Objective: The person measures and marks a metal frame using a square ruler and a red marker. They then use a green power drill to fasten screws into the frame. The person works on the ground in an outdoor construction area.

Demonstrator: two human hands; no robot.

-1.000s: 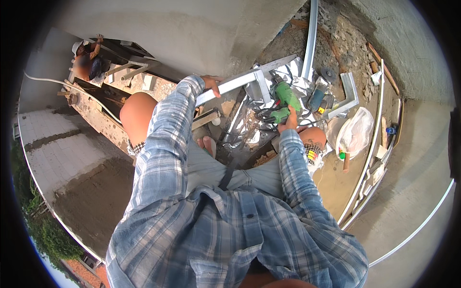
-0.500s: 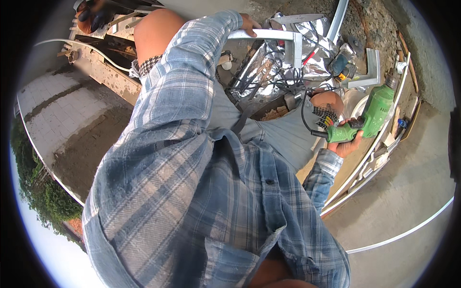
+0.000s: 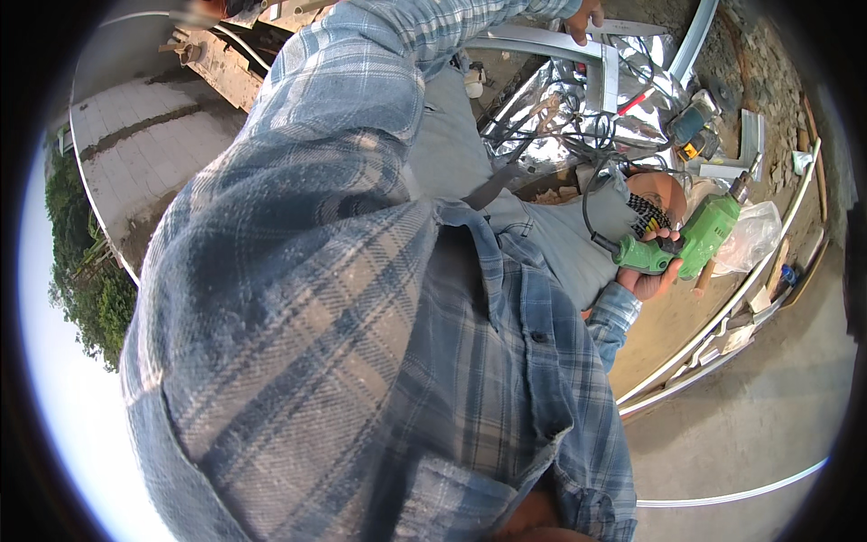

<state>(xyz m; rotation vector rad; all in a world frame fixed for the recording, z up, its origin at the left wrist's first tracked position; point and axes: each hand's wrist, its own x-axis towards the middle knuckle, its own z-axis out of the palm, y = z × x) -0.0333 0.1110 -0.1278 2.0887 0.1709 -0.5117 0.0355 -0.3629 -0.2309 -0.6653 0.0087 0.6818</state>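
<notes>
A green corded power drill [image 3: 709, 237] is gripped in my right hand [image 3: 652, 278], its chuck pointing up and to the right. Its black cord runs from the handle back toward the tangle of cables. At the top, my left hand [image 3: 585, 22] has its fingers apart and hangs over the corner of a bent metal channel [image 3: 542, 42]. One fingertip looks to be on or just above the metal; whether it touches, I cannot tell. Crumpled silver foil sheeting [image 3: 542, 98] lies under the channel's short leg, with black cables [image 3: 591, 140] across it.
A red marker-like stick [image 3: 636, 101] lies on the foil. Beyond it are a teal power tool [image 3: 691, 122], a second angled metal piece [image 3: 748, 149] and a clear plastic bag [image 3: 754, 237]. Wooden boards [image 3: 217, 70] stand at the upper left; scraps [image 3: 736, 339] line the right edge.
My left hand has slid right, from the middle of the metal channel to its corner. The drill stays in my right hand, its tip swung slightly. The whole view has shifted.
</notes>
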